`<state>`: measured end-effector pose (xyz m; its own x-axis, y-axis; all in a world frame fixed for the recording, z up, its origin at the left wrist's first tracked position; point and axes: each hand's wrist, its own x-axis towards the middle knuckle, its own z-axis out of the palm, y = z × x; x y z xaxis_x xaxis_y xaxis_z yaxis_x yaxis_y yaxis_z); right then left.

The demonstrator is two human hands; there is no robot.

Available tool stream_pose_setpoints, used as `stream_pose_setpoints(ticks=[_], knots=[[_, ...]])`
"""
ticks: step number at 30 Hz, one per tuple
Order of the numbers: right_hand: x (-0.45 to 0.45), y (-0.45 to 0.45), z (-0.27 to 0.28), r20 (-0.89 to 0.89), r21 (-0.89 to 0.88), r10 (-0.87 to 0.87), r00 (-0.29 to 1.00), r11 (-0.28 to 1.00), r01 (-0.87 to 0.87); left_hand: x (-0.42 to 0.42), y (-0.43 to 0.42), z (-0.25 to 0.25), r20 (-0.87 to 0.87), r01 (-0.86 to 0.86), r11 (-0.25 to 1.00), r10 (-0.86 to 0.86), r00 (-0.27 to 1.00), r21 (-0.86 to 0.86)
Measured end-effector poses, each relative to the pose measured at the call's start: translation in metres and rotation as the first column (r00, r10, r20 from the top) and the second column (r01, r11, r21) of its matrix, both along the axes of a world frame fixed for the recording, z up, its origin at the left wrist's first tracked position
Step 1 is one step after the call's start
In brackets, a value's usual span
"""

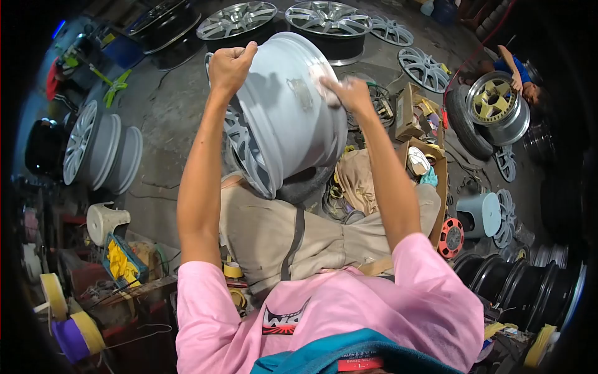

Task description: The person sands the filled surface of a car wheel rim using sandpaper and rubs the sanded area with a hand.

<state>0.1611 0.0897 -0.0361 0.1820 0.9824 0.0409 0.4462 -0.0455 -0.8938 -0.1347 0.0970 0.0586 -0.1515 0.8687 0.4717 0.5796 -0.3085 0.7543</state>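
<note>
Leaning rim (283,121), between left hand (232,68) and right hand (350,93)

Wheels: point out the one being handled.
The tilted grey wheel between the left hand and right hand; every other wheel lies apart from both.

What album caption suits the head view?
Left hand grips a grey alloy wheel, blurred right hand at its barrel.

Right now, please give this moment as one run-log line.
wheel rim: grey, tilted | left hand: closed at its edge | right hand: blurred, at its outer surface
</note>
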Motion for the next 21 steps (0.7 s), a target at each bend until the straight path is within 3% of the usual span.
stream_pose_setpoints(ticks=[1,3,5,6,8,11,13,15,17,19,21], knots=[[0.006,-0.024,-0.015,-0.069,0.003,-0.018,0.997,1.000,0.018,0.002,0.000,0.001,-0.018,-0.009,1.000,0.009,1.000,0.000],[0.023,-0.069,-0.026,0.068,-0.079,0.008,0.998,0.997,-0.003,0.002,-0.001,0.002,-0.054,-0.010,1.000,0.009,0.999,-0.011],[0.044,-0.097,-0.057,0.224,0.004,0.032,0.974,0.999,-0.034,-0.001,-0.001,0.005,-0.097,-0.021,1.000,0.020,0.995,-0.007],[0.051,-0.111,-0.067,0.211,0.012,0.024,0.977,1.000,-0.027,-0.003,0.000,0.005,-0.126,-0.031,0.999,0.027,0.992,-0.029],[0.061,-0.130,-0.082,-0.125,-0.042,-0.029,0.992,0.999,0.024,-0.003,-0.001,0.004,-0.167,-0.038,0.998,0.031,0.985,-0.042],[0.069,-0.140,-0.096,-0.325,-0.043,-0.077,0.943,0.997,0.066,-0.003,-0.001,0.008,-0.325,-0.042,0.998,0.024,0.946,-0.048],[0.079,-0.136,-0.104,-0.328,-0.007,-0.082,0.941,0.996,0.084,-0.001,0.000,0.014,-0.473,-0.037,0.991,-0.028,0.881,-0.126],[0.084,-0.134,-0.100,-0.119,0.016,-0.143,0.983,0.989,0.146,0.006,0.000,0.022,-0.684,-0.031,0.996,-0.033,0.729,-0.081],[0.083,-0.138,-0.093,-0.135,-0.011,-0.138,0.981,0.990,0.137,0.022,0.000,0.027,-0.727,-0.071,0.982,-0.079,0.682,-0.173],[0.081,-0.138,-0.097,-0.143,0.008,-0.123,0.982,0.992,0.125,0.038,0.007,0.014,-0.763,0.238,0.971,-0.164,0.625,-0.013],[0.075,-0.136,-0.105,-0.143,0.058,-0.102,0.984,0.992,0.112,0.064,0.012,0.000,-0.829,0.258,0.966,-0.148,0.539,-0.004]])
